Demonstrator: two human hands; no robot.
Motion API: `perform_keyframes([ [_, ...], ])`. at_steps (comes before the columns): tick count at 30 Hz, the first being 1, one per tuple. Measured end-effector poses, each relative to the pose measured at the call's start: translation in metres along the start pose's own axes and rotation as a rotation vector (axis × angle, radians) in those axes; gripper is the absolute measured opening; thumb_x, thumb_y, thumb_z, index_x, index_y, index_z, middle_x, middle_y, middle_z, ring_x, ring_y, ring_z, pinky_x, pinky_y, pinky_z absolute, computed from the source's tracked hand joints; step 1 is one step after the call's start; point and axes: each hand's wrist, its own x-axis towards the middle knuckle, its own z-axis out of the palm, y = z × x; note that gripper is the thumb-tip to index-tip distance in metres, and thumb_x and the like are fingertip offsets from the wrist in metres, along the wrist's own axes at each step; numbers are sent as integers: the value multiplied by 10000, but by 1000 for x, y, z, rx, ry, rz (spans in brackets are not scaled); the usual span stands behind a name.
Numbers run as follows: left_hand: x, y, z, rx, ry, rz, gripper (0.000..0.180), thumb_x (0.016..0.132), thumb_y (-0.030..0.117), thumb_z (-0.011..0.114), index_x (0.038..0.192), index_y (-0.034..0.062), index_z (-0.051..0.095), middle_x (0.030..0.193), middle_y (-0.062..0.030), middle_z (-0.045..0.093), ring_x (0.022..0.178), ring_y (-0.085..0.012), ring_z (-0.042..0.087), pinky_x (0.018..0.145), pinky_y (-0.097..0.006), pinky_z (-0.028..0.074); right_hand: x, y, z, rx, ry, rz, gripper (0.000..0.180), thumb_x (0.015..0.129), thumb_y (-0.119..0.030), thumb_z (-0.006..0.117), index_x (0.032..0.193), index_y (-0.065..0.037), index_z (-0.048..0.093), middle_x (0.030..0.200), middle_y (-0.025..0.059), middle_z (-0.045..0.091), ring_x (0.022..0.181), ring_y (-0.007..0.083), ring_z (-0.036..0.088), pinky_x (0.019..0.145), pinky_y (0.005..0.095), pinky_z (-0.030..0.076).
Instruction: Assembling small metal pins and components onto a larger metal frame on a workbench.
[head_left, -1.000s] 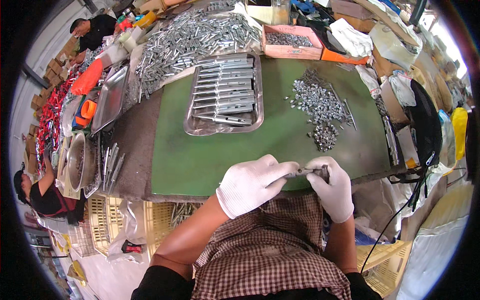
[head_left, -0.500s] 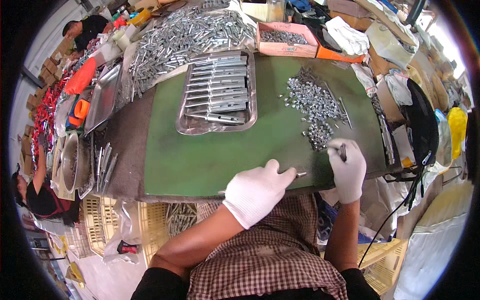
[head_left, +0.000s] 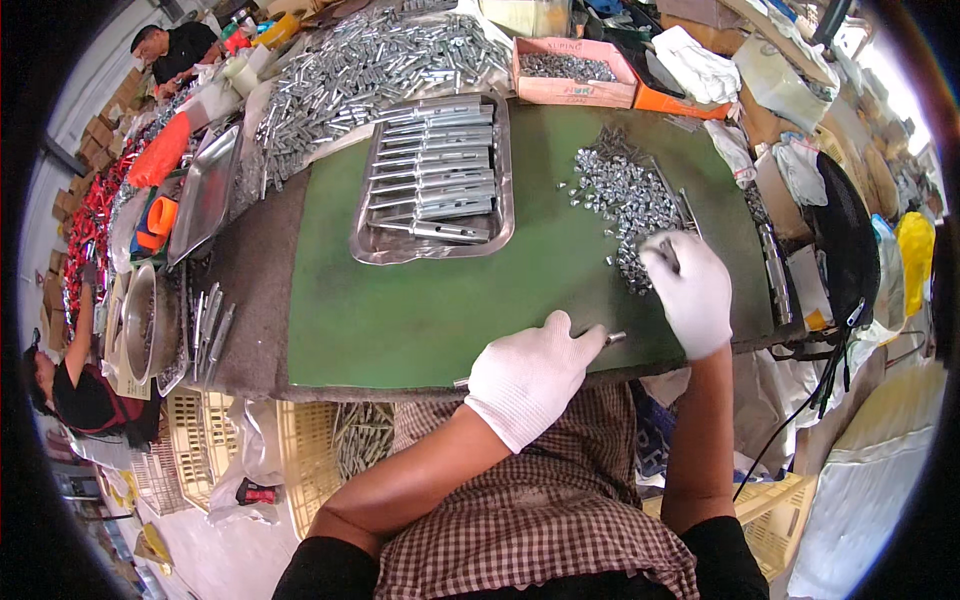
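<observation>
Two white-gloved hands | left hand (head_left: 528, 378) curled tight around a slim grey metal rod (head_left: 612, 338) at the green mat's (head_left: 400, 310) near edge | right hand (head_left: 690, 290) fingers pinched narrow, touching the heap of small silver metal fittings (head_left: 618, 195)

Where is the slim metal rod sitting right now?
In the head view, the slim metal rod is held in the white-gloved left hand at the green mat's near edge, left of the right hand.

Metal rod (head_left: 612, 338) and loose small fittings (head_left: 622, 200)

The rod lies flat at the near edge, mostly hidden; the shiny silver fittings, possibly nuts, lie scattered in a heap.
</observation>
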Motion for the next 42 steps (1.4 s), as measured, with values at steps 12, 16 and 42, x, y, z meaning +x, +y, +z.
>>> perform_keyframes([
  [12, -3, -2, 0, -18, 46, 4, 307, 867, 199, 619, 1173, 181, 614, 823, -92, 530, 596, -264, 615, 511, -382, 511, -68, -31, 3, 246, -93, -18, 116, 774, -104, 737, 874, -74, 686, 857, 113, 675, 761, 294, 662, 682, 358, 521],
  [16, -4, -2, -1, -41, 21, -4, 291, 864, 202, 625, 1154, 179, 623, 817, -89, 525, 590, -263, 610, 509, -383, 509, -68, -32, 2, 214, -81, -42, 111, 777, -100, 736, 871, -71, 686, 864, 108, 677, 758, 286, 661, 681, 351, 522],
  [42, -3, -2, 3, -20, 111, 30, 165, 887, 212, 620, 1051, 194, 630, 768, -76, 494, 535, -245, 568, 455, -373, 480, -41, 0, -4, -73, 52, 124, 96, 807, -147, 700, 888, -101, 677, 888, 100, 640, 812, 310, 638, 717, 394, 499],
])
